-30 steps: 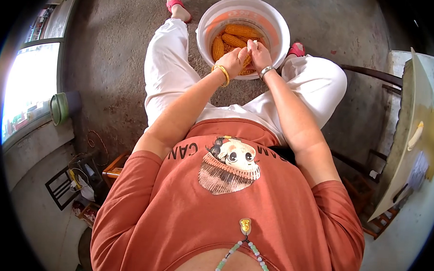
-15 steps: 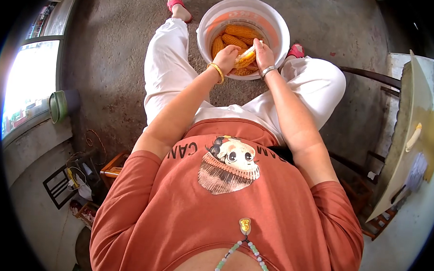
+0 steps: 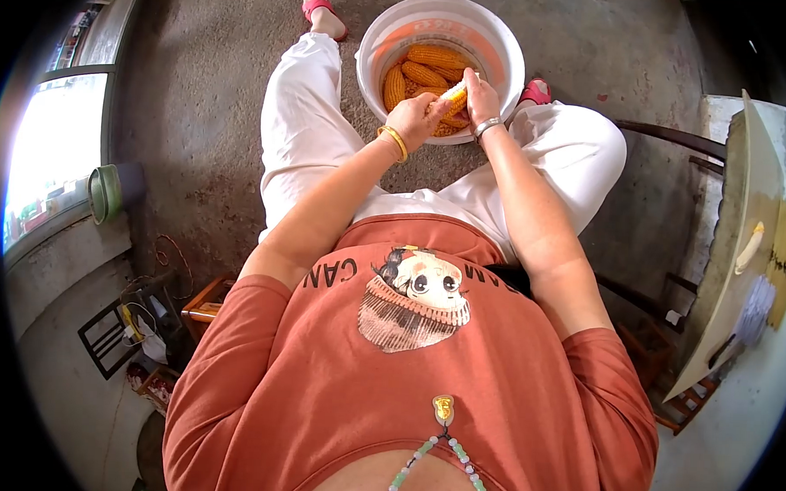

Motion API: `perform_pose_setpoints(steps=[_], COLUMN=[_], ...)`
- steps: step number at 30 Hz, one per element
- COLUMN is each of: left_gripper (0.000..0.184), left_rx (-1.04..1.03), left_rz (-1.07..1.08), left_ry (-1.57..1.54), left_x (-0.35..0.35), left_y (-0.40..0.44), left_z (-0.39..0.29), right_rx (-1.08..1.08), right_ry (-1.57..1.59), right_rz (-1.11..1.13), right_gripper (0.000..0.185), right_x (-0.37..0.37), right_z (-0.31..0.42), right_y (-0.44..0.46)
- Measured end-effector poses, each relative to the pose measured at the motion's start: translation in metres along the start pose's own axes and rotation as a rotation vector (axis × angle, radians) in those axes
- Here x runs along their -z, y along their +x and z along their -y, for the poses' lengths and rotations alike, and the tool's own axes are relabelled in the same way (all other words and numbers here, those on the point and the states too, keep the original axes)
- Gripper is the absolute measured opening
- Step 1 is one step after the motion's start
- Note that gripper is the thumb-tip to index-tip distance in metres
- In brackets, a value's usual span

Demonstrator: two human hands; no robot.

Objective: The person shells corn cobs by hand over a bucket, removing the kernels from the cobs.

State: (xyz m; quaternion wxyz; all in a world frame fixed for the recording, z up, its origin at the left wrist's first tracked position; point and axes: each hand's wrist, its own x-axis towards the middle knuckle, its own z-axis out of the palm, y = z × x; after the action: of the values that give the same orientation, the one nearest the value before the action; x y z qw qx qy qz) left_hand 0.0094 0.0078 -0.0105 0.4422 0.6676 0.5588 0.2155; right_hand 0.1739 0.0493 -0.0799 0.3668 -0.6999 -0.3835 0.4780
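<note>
Corn cob point(image 3: 456, 96): pinched in left grip point(image 3: 415, 116) and right grip point(image 3: 481, 101), tilted above other cobs point(image 3: 434, 56) in white bucket point(image 3: 502, 59).

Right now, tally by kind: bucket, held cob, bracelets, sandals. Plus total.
Bucket: 1
Held corn cob: 1
Bracelets: 2 (gold bracelet, silver bracelet)
Pink sandals: 2 (left sandal, right sandal)
Total: 6
</note>
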Motion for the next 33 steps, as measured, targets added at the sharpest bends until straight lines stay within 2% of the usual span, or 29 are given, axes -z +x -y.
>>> perform_pose_setpoints(steps=[2, 5, 8, 11, 14, 17, 20, 23, 26, 29, 33], left_gripper=[0.051, 0.051, 0.052, 0.047, 0.050, 0.052, 0.054, 0.054, 0.053, 0.050, 0.050], left_rx=[-0.028, -0.015, -0.020, 0.024, 0.019, 0.226, 0.162, 0.109, 0.041, 0.119, 0.077], left_rz=[-0.002, 0.047, -0.008, -0.087, -0.121, -0.016, -0.030, 0.040, 0.063, 0.121, 0.111], left_ry=[0.035, 0.079, 0.069, 0.095, 0.128, -0.099, -0.307, -0.133, 0.044, 0.030, 0.136], left_x=[0.001, 0.002, 0.000, -0.004, -0.009, -0.007, -0.010, -0.004, 0.004, 0.006, 0.003], left_y=[0.000, 0.003, 0.005, 0.009, 0.014, 0.017, 0.017, 0.013, 0.006, 0.006, 0.007], left_z=[-0.002, -0.001, 0.001, 0.008, 0.017, 0.019, 0.023, 0.012, -0.005, -0.010, -0.004], right_rx=[-0.028, -0.012, 0.023, 0.081, 0.023, 0.089, -0.033, -0.093, 0.054, 0.077, 0.123], right_ry=[0.028, -0.002, 0.072, -0.065, -0.020, -0.140, 0.082, 0.200, -0.131, -0.181, -0.243], right_rz=[0.004, 0.044, 0.029, -0.001, 0.004, -0.015, 0.011, 0.051, 0.034, -0.001, -0.008], right_gripper=[0.063, 0.045, 0.047, 0.049, 0.050, 0.061, 0.060, 0.058, 0.058, 0.058, 0.059], right_x=[0.001, 0.006, 0.001, 0.000, 0.001, 0.000, -0.006, 0.000, 0.003, 0.005, 0.004], right_z=[0.008, -0.001, -0.011, -0.010, -0.004, -0.002, -0.007, 0.029, 0.019, 0.028, 0.023], right_y=[-0.006, 0.002, 0.006, 0.003, -0.001, -0.003, -0.001, -0.029, -0.018, -0.026, -0.022])
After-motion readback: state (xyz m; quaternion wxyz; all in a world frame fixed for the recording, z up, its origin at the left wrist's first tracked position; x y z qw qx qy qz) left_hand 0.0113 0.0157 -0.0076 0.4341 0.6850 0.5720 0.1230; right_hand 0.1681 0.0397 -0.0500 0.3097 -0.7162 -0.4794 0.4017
